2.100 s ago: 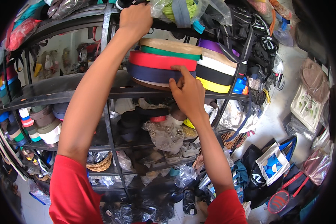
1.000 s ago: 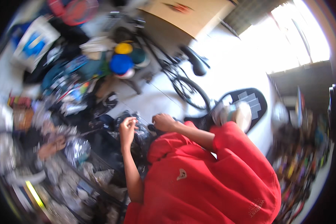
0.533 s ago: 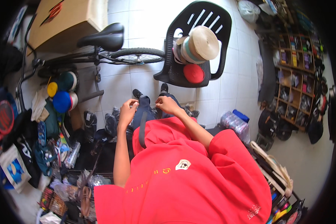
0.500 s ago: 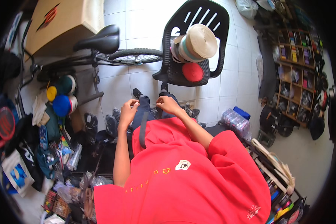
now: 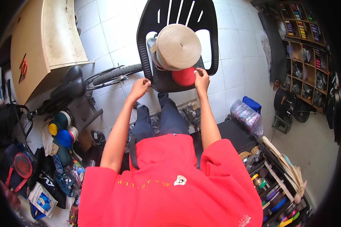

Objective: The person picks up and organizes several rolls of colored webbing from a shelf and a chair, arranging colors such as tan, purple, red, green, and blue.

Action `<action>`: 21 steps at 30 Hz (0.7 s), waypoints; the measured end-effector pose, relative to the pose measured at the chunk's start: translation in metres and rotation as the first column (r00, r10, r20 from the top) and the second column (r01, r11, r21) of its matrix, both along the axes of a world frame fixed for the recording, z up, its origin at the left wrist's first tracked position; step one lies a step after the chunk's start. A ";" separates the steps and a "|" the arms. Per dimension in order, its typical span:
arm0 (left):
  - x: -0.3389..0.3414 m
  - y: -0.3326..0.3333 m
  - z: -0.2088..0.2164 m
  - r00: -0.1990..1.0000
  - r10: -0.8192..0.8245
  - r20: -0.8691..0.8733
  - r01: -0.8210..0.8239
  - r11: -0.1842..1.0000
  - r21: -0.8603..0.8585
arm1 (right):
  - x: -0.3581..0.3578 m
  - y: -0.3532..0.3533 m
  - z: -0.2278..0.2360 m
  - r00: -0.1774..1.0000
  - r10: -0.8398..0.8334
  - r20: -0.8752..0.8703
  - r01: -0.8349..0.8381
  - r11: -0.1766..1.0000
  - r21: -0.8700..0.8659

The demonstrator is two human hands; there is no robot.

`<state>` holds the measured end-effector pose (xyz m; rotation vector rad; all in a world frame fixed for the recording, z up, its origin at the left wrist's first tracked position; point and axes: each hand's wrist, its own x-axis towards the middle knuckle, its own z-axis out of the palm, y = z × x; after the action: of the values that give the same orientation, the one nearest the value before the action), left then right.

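Note:
A black plastic chair (image 5: 212, 49) stands in front of me. On it rests a large beige roll of webbing (image 5: 178, 47), above other rolls that it mostly hides. A smaller red roll (image 5: 183, 77) sits at the seat's front, partly covered by the beige one. My left hand (image 5: 140, 89) is closed, its fingertips at the chair's left front edge. My right hand (image 5: 202, 80) has thumb and fingers closed at the right side of the red roll; the exact grip is partly hidden.
A bicycle (image 5: 70, 85) leans left of the chair, beside a wooden desk (image 5: 30, 49). Webbing rolls (image 5: 67, 137) and bags lie at lower left. Thread shelves (image 5: 305, 56) stand at right. A plastic-wrapped bundle (image 5: 246, 115) and a rack of ribbon spools (image 5: 276, 200) are at my right.
Both hands have moved forward from above my lap to the chair's front, the right one reaching the red roll. The chair now appears closer and further left in view.

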<state>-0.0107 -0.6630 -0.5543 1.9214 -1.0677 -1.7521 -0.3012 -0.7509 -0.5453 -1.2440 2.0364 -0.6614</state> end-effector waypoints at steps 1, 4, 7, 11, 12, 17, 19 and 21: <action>-0.007 -0.024 -0.007 1.000 0.016 -0.003 -0.015 0.999 0.039 | -0.004 -0.025 0.006 1.000 -0.008 0.017 0.006 0.994 0.105; -0.038 -0.081 -0.023 0.986 0.167 0.012 -0.167 0.986 0.014 | -0.024 -0.076 -0.015 0.998 0.064 -0.004 -0.062 0.986 0.156; -0.061 -0.110 -0.049 0.925 0.377 -0.048 -0.377 0.926 0.019 | -0.024 -0.112 -0.035 0.979 0.106 0.173 -0.130 0.983 0.132; -0.078 -0.122 -0.057 0.908 0.417 -0.054 -0.420 0.905 -0.067 | -0.025 -0.131 -0.047 0.911 0.131 0.391 -0.188 0.976 0.111; -0.082 -0.125 -0.052 0.907 0.420 -0.022 -0.421 0.904 -0.074 | -0.025 -0.132 -0.045 0.932 0.140 0.335 -0.191 0.974 0.125; -0.080 -0.118 -0.073 0.889 0.458 -0.017 -0.452 0.870 -0.195 | -0.018 -0.130 -0.034 0.966 0.144 0.213 -0.168 0.981 0.098; -0.082 -0.115 -0.072 0.870 0.493 -0.006 -0.481 0.845 -0.234 | -0.021 -0.126 -0.040 0.964 0.134 0.231 -0.155 0.985 0.074; -0.085 -0.112 -0.070 0.827 0.560 -0.039 -0.551 0.796 -0.249 | -0.024 -0.124 -0.048 0.960 0.108 0.258 -0.127 0.990 0.059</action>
<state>-0.0956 -0.7753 -0.6239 1.8580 -0.5973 -1.1935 -0.3254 -0.8748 -0.5932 -1.1624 1.7473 -0.6467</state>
